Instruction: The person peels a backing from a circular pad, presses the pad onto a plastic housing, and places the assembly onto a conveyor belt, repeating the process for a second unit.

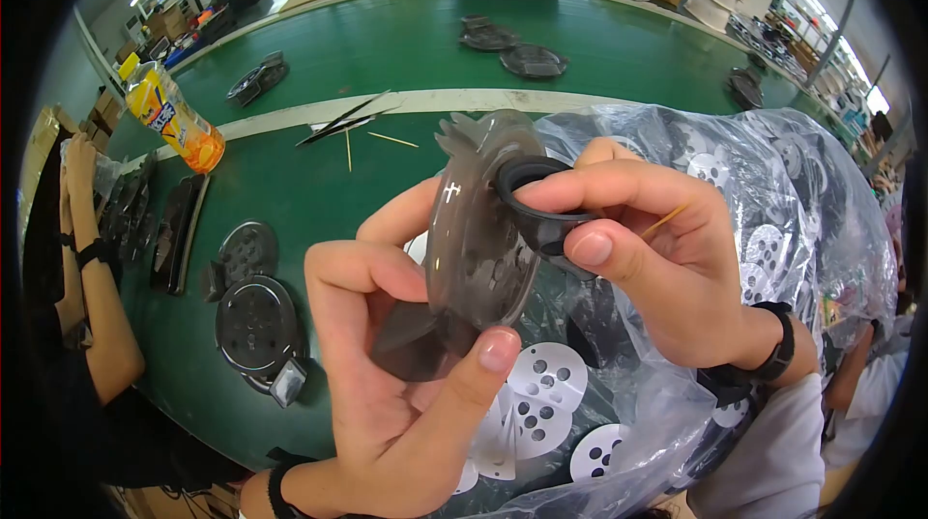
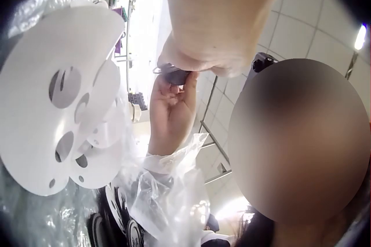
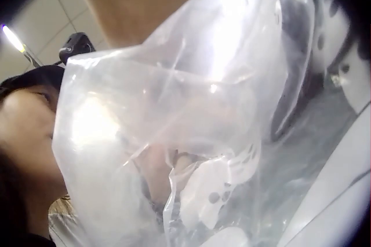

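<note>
My left hand (image 1: 387, 413) holds a translucent grey round plastic shell (image 1: 483, 229) on edge, fingers behind it and thumb at its lower rim. A flap hangs from the shell's lower side. Between thumb and forefinger my right hand (image 1: 677, 277) pinches a black cup-shaped ring (image 1: 549, 227) against the shell's right face. A thin wooden stick (image 1: 665, 220) pokes out from the right hand's fingers. In the left wrist view, a dark piece (image 2: 177, 77) shows between the two hands. Clear plastic covers most of the right wrist view, largely hiding the hand there.
Clear plastic sheeting (image 1: 657, 403) with white perforated discs (image 1: 549, 371) lies below and right. Dark round parts (image 1: 255, 326) sit left, near an orange drink bottle (image 1: 174, 118). Tweezers (image 1: 338, 123) and toothpicks (image 1: 391, 140) lie ahead. Beyond runs a green belt (image 1: 377, 55); another person's arms (image 1: 106, 306) are left.
</note>
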{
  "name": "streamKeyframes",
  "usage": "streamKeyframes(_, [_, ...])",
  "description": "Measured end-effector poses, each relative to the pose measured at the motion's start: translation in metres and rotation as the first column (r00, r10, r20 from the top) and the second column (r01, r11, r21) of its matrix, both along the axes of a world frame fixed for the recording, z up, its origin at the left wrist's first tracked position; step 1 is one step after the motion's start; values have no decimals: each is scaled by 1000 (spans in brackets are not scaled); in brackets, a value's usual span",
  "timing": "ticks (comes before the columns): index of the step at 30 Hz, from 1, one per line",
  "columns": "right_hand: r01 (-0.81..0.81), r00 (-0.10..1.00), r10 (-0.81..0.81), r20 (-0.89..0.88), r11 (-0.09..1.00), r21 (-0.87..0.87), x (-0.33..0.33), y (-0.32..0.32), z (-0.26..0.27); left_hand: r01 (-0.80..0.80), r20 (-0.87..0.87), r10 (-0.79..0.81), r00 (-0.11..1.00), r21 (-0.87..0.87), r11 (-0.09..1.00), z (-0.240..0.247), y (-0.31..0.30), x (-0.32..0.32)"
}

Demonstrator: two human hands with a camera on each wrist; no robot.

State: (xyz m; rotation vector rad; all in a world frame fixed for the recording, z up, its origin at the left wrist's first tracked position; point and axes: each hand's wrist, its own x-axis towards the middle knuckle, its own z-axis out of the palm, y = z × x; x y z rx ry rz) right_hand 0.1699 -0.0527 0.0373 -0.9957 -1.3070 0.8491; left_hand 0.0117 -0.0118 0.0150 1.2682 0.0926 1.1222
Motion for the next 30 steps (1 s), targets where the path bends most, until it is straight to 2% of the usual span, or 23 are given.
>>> streamKeyframes(2, [3, 1000, -3, -4, 1000, -14, -1, 0, 0, 8, 14, -7, 1000, -14, 1000, 1, -1, 0])
streamKeyframes(5, [6, 999, -6, 40, 1000, -3, 1, -1, -1, -82, -74, 83, 994, 23, 996, 3, -4, 2])
streamKeyframes(7, [7, 996, -8, 87, 1000, 22, 2, -2, -1, -123, -88, 115, 989, -96, 988, 12, -9, 7])
streamKeyframes(8, [27, 994, -29, 107, 999, 20, 1, -3, 0, -123, -87, 115, 990, -97, 988, 7, -8, 7])
streamKeyframes(10, [48, 991, -50, 127, 999, 18, 0, -3, 0, -109, -57, 112, 992, 51, 993, -4, -3, 7])
streamKeyframes(11, [58, 992, -58, 116, 998, 7, -1, -3, 0, -109, -57, 111, 992, 51, 993, -5, -2, 4])
streamKeyframes(13, [68, 992, -67, 103, 998, -5, -1, -3, 0, 5, -21, -3, 1000, 82, 997, -2, 1, 1])
streamKeyframes(16, [70, 992, -67, 104, 997, -23, 0, -2, 0, -27, -50, 29, 998, 40, 999, -4, 3, -2])
streamKeyframes(17, [79, 983, -77, 166, 997, -5, 1, -2, -1, -27, -50, 29, 998, 40, 999, -4, 2, 0])
streamKeyframes(21, [107, 945, -96, 312, 994, -19, 2, -4, 6, -54, -38, 59, 998, 138, 989, 0, 2, 4])
streamKeyframes(26, [107, 930, -115, 349, 993, 41, 3, -5, 6, -106, -76, 121, 990, 180, 978, 1, 2, 5])
streamKeyframes(28, [96, 924, -112, 366, 994, 61, 4, -6, 8, -76, -109, 111, 988, 280, 957, 5, 4, 4])
streamKeyframes(29, [84, 913, -107, 394, 994, 75, 5, -7, 10, -74, -111, 109, 988, 280, 957, 2, 6, 2])
streamKeyframes(30, [70, 901, -102, 422, 994, 89, 6, -7, 11, -86, -129, 115, 985, 210, 974, -3, 10, -1])
